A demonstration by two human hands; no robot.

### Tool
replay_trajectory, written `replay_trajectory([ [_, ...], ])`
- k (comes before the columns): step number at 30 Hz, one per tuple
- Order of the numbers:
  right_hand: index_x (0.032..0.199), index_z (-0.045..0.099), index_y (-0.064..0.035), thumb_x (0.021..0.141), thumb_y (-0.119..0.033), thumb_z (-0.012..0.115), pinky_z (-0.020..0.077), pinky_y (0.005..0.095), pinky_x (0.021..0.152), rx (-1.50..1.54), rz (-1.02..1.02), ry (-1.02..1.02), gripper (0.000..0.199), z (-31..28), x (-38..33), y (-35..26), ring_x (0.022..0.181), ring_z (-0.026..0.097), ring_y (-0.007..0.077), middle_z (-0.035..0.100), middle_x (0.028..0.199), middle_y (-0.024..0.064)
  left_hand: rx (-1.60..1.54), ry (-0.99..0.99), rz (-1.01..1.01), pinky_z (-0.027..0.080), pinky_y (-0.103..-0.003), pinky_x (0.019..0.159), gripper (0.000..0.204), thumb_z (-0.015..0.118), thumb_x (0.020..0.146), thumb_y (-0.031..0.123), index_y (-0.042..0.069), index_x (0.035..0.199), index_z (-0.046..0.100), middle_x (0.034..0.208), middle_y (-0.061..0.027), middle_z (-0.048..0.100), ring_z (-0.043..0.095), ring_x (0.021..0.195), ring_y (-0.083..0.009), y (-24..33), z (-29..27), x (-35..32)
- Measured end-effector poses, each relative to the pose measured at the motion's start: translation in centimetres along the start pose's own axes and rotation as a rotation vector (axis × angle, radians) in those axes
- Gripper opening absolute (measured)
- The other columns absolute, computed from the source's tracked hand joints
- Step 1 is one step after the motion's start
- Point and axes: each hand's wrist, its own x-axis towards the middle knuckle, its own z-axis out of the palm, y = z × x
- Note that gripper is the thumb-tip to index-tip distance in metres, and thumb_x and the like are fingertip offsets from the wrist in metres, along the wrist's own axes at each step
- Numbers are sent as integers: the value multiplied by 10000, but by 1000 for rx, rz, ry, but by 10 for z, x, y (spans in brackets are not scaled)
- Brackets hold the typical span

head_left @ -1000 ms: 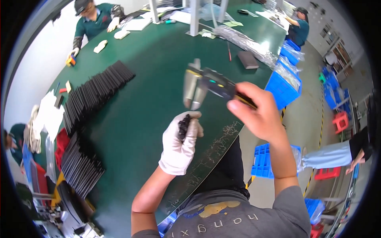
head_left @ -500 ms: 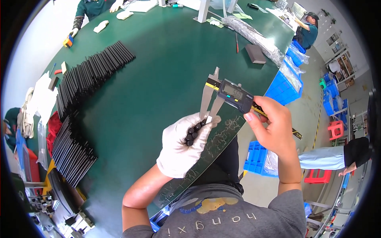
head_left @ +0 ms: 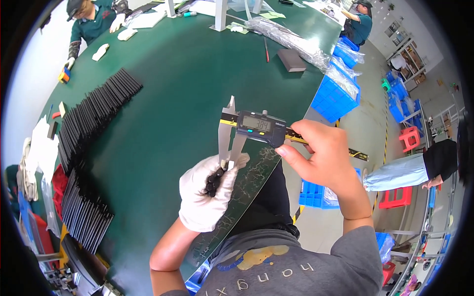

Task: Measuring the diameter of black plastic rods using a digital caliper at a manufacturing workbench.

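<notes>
My left hand (head_left: 205, 192), in a white glove, is closed round a small bundle of black rods (head_left: 212, 183) whose ends point up at me. In my bare right hand (head_left: 321, 150) is a digital caliper (head_left: 259, 126), gripped along its beam with the thumb under the display housing. The caliper's jaws reach down to the top of the bundle, and their tips meet the end of one rod at the gloved fingers. Whether both jaws press on that rod I cannot tell.
Two long rows of black rods (head_left: 98, 111) lie on the green table (head_left: 168, 133) to the left. A brown block (head_left: 291, 60) and a plastic-wrapped bundle (head_left: 286, 37) rest at the back right. Blue crates (head_left: 338, 96) stand beyond the right edge. Co-workers sit at the far side.
The jaws have closed closer together at the rod, and the caliper's reading has changed. In the picture, both hands and the table have shifted leftward.
</notes>
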Motion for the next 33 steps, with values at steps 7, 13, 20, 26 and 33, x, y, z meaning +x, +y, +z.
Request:
replay_trajectory([
  [7, 950, 575, -16, 736, -205, 698, 446, 343, 489, 22, -61, 63, 311, -1, -5, -1, 564, 583, 293, 617, 783, 108, 61, -40, -55, 509, -286, 802, 131, 542, 902, 13, -31, 1005, 610, 952, -115, 675, 651, 862, -171, 8, 0, 2],
  [13, 891, 594, -25, 720, -213, 722, 436, 326, 471, 6, -81, 62, 285, -1, 1, -7, 560, 592, 269, 623, 749, 92, 111, 43, 90, 481, -245, 598, 198, 649, 825, 17, 68, 1014, 616, 824, -69, 660, 611, 655, -139, -5, 4, 2],
  [20, 830, 617, -66, 699, -256, 749, 413, 317, 440, -34, -44, 58, 266, -7, 3, -11, 512, 578, 240, 599, 642, 65, 91, 7, 72, 474, -243, 584, 192, 646, 827, 12, 69, 1010, 640, 793, -59, 655, 600, 627, -136, 2, 4, 4],
  [26, 825, 611, -76, 702, -280, 744, 405, 330, 431, -71, -59, 58, 273, -3, 0, -7, 499, 563, 242, 576, 620, 58, 39, 46, 44, 493, -243, 631, 188, 631, 833, -6, 52, 1011, 650, 837, -76, 672, 633, 691, -124, 1, 6, 1],
  [33, 878, 597, -41, 726, -237, 716, 425, 330, 446, -46, -60, 39, 275, -4, -2, -7, 523, 579, 259, 606, 713, 78, 71, -34, 23, 521, -306, 793, 173, 544, 891, -12, -21, 1053, 604, 948, -130, 671, 656, 860, -188, 5, 2, 2],
])
